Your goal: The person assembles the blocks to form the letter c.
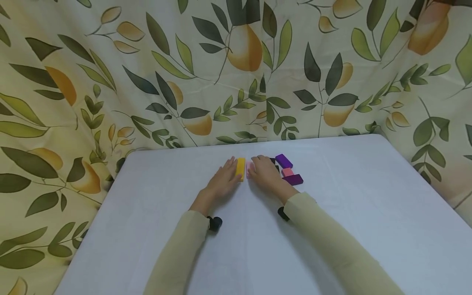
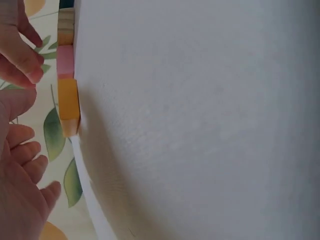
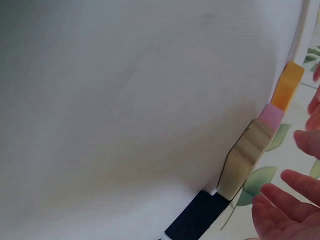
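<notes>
My left hand (image 1: pixel 224 179) lies flat on the white table (image 1: pixel 332 229), its straight fingers along the left side of a yellow block (image 1: pixel 240 169). Just right of that block, my right hand (image 1: pixel 263 172) rests with relaxed fingers over a pale pink block (image 1: pixel 249 168). In the left wrist view the yellow block (image 2: pixel 68 105) and the pink block (image 2: pixel 65 61) stand in a row, with loose fingers (image 2: pixel 27 165) beside them. The right wrist view shows the row as yellow block (image 3: pixel 290 84), pink block (image 3: pixel 272 116), a beige block (image 3: pixel 246 159) and a black block (image 3: pixel 197 217), the fingers (image 3: pixel 285 210) spread and holding nothing.
Right of my right hand lie two purple blocks (image 1: pixel 284 161) (image 1: pixel 293 179), a salmon block (image 1: pixel 287 172) and a black block (image 1: pixel 273 161). A leaf-and-pear patterned curtain (image 1: pixel 236 73) hangs close behind and beside the table.
</notes>
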### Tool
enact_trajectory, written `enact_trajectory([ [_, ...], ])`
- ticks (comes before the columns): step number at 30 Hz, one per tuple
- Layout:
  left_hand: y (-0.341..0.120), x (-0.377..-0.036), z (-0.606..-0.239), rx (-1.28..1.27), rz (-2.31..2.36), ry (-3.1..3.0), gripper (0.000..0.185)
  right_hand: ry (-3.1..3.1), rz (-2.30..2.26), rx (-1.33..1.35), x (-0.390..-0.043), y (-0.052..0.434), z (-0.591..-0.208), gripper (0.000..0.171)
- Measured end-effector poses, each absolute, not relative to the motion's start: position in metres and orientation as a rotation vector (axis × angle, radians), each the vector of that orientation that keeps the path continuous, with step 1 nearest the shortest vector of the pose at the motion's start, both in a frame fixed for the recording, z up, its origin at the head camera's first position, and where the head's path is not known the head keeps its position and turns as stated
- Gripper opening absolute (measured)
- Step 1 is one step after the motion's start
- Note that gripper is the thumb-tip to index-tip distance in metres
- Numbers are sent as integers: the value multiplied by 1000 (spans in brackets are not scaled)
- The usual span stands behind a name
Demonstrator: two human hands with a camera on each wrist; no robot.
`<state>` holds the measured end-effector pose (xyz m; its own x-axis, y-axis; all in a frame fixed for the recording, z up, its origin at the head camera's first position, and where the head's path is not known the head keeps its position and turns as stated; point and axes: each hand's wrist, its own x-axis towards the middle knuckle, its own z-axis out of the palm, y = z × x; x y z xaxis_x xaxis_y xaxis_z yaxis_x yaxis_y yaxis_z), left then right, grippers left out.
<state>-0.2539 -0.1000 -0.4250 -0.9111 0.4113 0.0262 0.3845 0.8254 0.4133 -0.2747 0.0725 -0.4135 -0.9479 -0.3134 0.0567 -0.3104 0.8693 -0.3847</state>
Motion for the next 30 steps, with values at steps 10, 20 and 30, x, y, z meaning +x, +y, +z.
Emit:
enact_trajectory([
  [10,-97,-268,-425,746,727,2911,48,2982,-688,-394,-287,64,-413,30],
  [20,-89,-276,-424,742,806,2872,17,3036,-638,-434,-294,59,-417,16],
  [30,-85,-274,-418,670,487,2865,31,2977,-479,-402,-287,47,-410,14],
])
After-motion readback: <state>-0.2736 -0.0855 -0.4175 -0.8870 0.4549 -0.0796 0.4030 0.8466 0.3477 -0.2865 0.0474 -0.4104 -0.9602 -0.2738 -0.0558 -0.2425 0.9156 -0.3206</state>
